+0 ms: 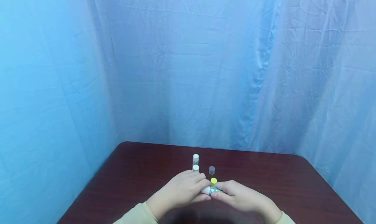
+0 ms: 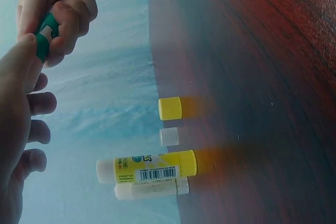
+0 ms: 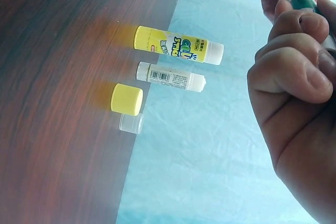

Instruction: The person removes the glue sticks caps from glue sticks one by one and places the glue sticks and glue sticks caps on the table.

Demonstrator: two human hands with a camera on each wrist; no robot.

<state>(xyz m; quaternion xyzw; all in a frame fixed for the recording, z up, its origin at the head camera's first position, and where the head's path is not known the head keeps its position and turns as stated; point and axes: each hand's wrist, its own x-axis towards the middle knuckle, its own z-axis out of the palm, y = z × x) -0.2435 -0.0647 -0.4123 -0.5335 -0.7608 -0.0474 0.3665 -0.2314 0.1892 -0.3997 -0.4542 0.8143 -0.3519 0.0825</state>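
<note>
Both hands hold a green-and-white glue stick (image 1: 216, 190) low over the table. My right hand (image 1: 239, 195) grips its green body. At its white end, my left hand (image 1: 186, 188) pinches with thumb and fingers; in the left wrist view its other fingers (image 2: 39, 132) are spread apart. Beyond the hands stand two uncapped glue sticks, upright: a yellow one (image 3: 176, 44) and a white one (image 3: 170, 76), each showing a white top. A yellow cap (image 1: 213, 181) and a clear cap (image 1: 211, 170) stand beside them. The fingers hide part of the green stick.
The dark red-brown table (image 1: 147, 171) has rounded far corners. Blue curtains (image 1: 188, 70) hang behind it and along both sides.
</note>
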